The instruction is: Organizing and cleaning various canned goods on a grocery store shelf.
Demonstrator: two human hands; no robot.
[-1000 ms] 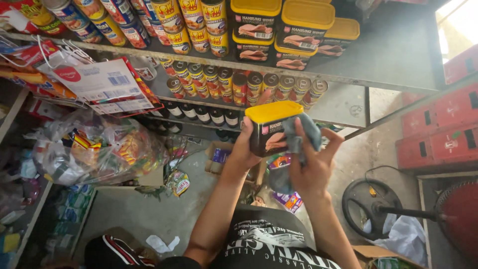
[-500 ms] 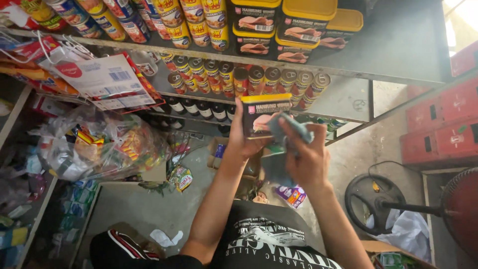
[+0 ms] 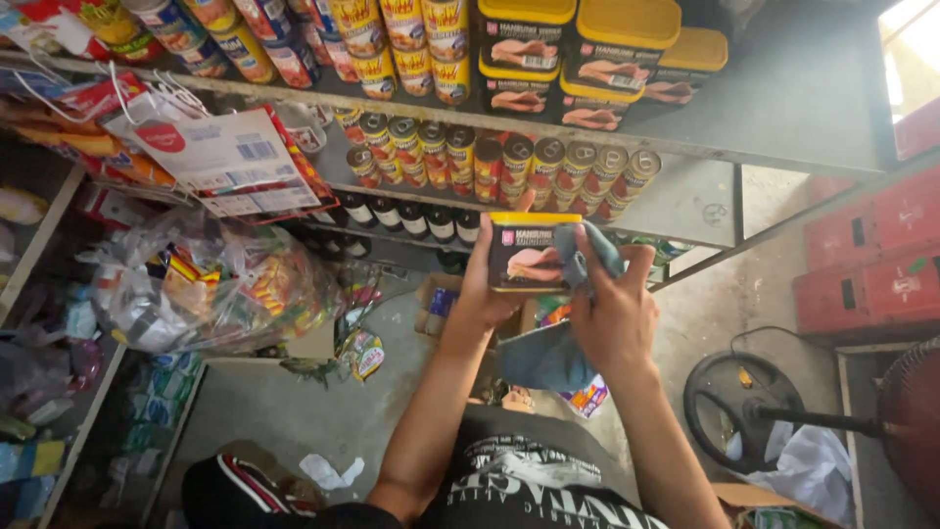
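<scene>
Fingers of the left hand [image 3: 487,294] are mostly hidden behind the rectangular meat tin [image 3: 532,252] it grips, held up in front of the lower shelf [image 3: 685,201]. The right hand [image 3: 615,315] clutches a grey-blue cloth [image 3: 563,338] pressed against the tin's right end, so that end is covered. Round cans [image 3: 509,162] stand in a row just behind; open shelf space lies to their right. Below, a concrete floor [image 3: 264,411] carries scraps, and a bulging plastic bag [image 3: 211,284] crowds the left side.

Bare forearms, black shirt [image 3: 534,485] with white print, no sleeves visible.
</scene>
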